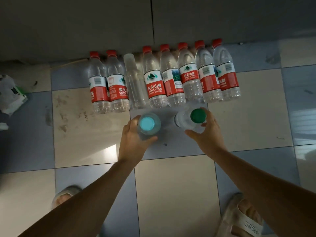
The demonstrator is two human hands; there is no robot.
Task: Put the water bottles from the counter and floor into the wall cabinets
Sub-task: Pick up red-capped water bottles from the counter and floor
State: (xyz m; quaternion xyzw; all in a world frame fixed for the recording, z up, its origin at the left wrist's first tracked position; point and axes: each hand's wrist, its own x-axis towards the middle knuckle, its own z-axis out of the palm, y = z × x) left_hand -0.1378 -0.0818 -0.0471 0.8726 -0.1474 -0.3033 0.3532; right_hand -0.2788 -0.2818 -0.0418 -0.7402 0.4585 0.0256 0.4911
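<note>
Two bottles in hand: each hand gripped one clear plastic water bottle, both seen from above, cap toward the camera, long axis roughly upright.
Left hand (132, 135): fingers and thumb curled around the shoulder of the pale-blue-capped bottle (148, 124); thumb on the near side, fingers hidden behind the far left side.
Right hand (206, 132): curled around the green-capped bottle (191, 119); thumb below the bottle's near side, fingers wrapping the right side beside the cap.
Position of held bottles: side by side but apart, over a grey tile just in front of the row; whether they touched the floor could not be told.
Row on floor: eight bottles stood upright in a line along the base of a grey cabinet front (85, 23), touching or nearly touching each other.
Red-capped bottles (154, 79): seven in the row, ribbed clear plastic with red and white Nongfu Spring labels.
Unlabelled bottle (135, 81): third from the left, slim, clear, with a pale cap.
Floor (171, 194): glossy square tiles in a grey and cream checker, smudged with dirt at the left.
Left edge: a crumpled white and green package (12, 93) lay on the tiles.
Bottom edge: the person's right foot in a beige slipper (241, 218).
</note>
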